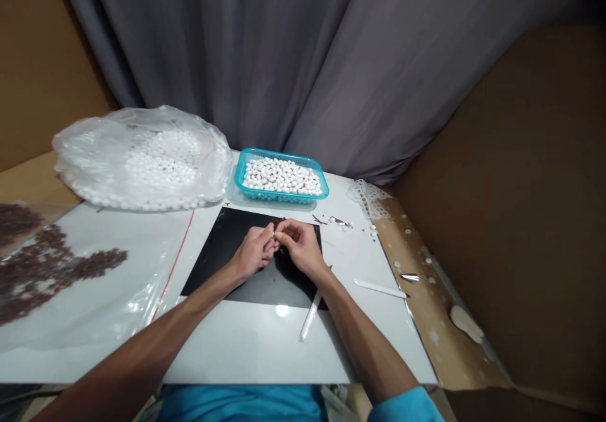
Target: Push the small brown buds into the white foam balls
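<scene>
My left hand [254,249] and my right hand [301,245] meet above a black mat [213,252]. Between their fingertips a small white ball [273,235] just shows. The left fingers are curled in, with thumb and forefinger pinched at the ball. My right thumb and forefinger are also pinched together against it; anything else in them is too small to make out. Some dark brown bits [279,221] lie on the mat just behind the hands, partly covered by them.
Behind the mat stands a blue basket [240,185] of white balls, left of it a clear plastic bag [95,151] of more. A zip bag [142,283] with brown pieces lies left. White strips [310,318] and scattered bits [341,222] lie right. Cardboard walls [511,188] flank the table.
</scene>
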### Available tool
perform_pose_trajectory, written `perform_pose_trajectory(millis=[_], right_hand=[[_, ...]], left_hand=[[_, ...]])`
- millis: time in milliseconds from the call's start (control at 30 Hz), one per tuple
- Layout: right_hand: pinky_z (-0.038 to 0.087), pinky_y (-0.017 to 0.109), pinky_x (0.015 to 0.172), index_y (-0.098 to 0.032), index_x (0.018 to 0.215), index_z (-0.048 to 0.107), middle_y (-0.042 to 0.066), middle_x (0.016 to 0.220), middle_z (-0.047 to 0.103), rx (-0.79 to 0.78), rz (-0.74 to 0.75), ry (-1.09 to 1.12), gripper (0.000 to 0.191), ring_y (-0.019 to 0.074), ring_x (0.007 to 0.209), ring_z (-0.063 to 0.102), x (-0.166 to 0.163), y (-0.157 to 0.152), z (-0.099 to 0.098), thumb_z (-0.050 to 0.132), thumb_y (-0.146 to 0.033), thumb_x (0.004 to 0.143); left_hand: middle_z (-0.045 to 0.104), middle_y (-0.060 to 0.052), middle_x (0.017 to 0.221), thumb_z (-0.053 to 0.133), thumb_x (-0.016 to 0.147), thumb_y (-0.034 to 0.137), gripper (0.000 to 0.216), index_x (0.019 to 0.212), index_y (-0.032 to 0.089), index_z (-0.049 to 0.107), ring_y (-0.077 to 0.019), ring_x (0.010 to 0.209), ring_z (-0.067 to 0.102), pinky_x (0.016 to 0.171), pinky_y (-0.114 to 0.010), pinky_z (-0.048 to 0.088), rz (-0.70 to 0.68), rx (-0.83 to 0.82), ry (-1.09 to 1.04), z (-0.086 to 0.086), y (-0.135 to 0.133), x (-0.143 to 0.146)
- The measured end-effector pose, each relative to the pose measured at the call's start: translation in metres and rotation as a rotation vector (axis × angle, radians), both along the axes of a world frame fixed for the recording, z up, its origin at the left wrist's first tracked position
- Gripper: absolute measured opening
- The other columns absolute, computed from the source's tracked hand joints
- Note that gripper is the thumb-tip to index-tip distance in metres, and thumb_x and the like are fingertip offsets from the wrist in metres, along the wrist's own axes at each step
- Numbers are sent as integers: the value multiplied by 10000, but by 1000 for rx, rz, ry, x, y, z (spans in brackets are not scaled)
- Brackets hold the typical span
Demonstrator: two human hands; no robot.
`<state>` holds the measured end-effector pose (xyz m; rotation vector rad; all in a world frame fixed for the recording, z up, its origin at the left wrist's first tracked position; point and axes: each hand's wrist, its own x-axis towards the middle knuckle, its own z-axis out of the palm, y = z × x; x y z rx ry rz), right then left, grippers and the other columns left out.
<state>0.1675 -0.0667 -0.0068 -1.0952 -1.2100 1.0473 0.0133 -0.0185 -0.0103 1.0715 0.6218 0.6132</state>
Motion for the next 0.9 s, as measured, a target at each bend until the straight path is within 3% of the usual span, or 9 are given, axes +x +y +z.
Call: perform_pose_trajectory(millis=[400, 633, 900], right_hand=[[561, 291, 707, -202, 893, 674, 16, 795, 688, 70, -126, -118, 117, 173, 692, 658, -13, -6, 3, 675, -300, 956], [572, 311, 741, -212, 973, 693, 29, 852, 707, 94, -114, -105, 109, 186, 737, 674, -10, -5, 9, 683, -320, 968], [559, 315, 780, -219, 952, 681, 39, 894, 698, 75, -86, -283, 179, 197, 800, 664, -3, 0, 14, 668, -395, 985]], left_hand=[[341, 73, 541, 618, 895, 745, 624, 655, 210, 406, -47, 413, 268, 372, -171, 177, 42, 0, -46, -2, -3, 2], [341, 70, 519, 543, 937, 734, 596, 671, 213, 433, -57, 389, 267, 370, -187, 187, 70, 34, -35, -3, -2, 6], [355, 66, 515, 533, 959, 682, 553, 687, 206, 463, -61, 370, 287, 362, -181, 178, 157, -31, -56, 4, -4, 7]])
